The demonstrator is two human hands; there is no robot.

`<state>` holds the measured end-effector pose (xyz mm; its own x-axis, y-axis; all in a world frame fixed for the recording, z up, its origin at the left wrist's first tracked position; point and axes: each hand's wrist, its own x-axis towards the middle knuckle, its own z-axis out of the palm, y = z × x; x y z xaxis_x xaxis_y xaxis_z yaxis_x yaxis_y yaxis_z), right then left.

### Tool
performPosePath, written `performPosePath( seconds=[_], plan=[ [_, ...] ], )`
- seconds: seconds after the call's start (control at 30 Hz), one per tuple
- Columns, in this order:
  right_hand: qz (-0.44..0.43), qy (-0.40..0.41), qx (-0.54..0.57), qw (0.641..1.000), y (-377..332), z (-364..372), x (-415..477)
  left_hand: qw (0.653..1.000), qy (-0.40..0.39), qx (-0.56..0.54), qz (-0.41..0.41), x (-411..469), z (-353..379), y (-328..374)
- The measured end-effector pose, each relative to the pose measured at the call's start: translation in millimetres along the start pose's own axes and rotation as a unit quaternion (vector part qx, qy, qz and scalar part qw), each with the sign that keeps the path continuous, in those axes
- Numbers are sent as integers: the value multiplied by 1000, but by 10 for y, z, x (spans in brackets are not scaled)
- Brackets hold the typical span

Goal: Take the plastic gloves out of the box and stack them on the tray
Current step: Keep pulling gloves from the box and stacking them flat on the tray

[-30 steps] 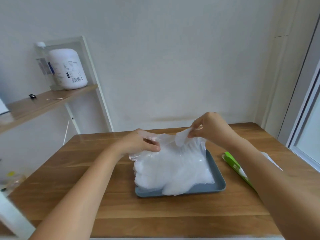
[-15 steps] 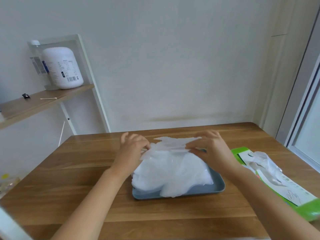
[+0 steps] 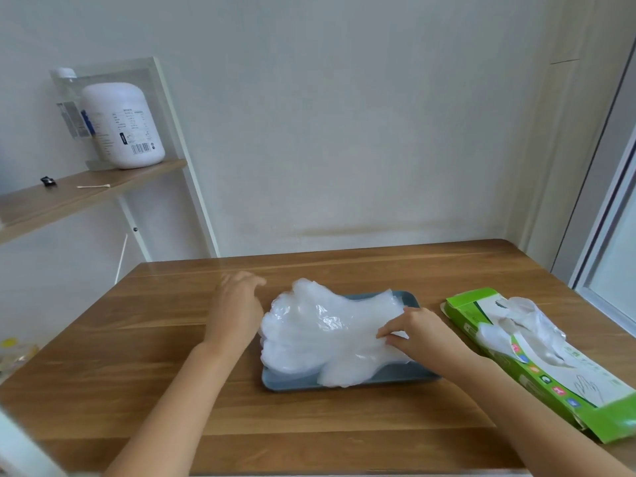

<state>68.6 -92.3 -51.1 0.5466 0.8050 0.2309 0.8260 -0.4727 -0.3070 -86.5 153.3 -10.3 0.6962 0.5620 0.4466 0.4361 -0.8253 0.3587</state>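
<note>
Seen from the head view, the green box [image 3: 537, 356] lay on the table [image 3: 137, 373] to the right of the tray [image 3: 395, 378], its long axis running from the far end beside the tray's corner towards the near right edge. The loose gloves [image 3: 516, 325] bulged from its torn top at that far end. The right hand [image 3: 420, 333] was much the nearer and, I'd judge, the natural one for the next pull. It was curled on the cuff end of the stacked gloves [image 3: 320, 335], pinching the film between fingers and thumb. The left hand [image 3: 237, 304] hung relaxed and empty just beside the stack's left edge; whether it touched, I couldn't tell. The stack was a cloudy, crinkled heap, its fingers fanned left and spilling over the tray's near and left rims.
</note>
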Motion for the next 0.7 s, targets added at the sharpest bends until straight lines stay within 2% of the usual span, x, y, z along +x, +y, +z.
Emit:
performPosePath(
  seconds=[0.1, 0.2, 0.33, 0.6, 0.7],
  plan=[
    [1, 11, -29, 1000, -22, 28, -25, 993, -42, -89, 58, 3, 50, 318],
    [-3, 5, -37, 999, -42, 73, -44, 973, -162, -111, 122, -109, 273, 601],
    [-4, -2, -28, 1000, -44, 104, -38, 949, -271, -105, 119, -226, 553, 687],
    [-35, -4, -12, 999, -208, 170, 15, 933, -321, -153, 50, -218, 638, 505],
    [-16, -12, 49, 999, -339, 182, 4, 930, -326, -163, 49, -193, 633, 491]
  ],
)
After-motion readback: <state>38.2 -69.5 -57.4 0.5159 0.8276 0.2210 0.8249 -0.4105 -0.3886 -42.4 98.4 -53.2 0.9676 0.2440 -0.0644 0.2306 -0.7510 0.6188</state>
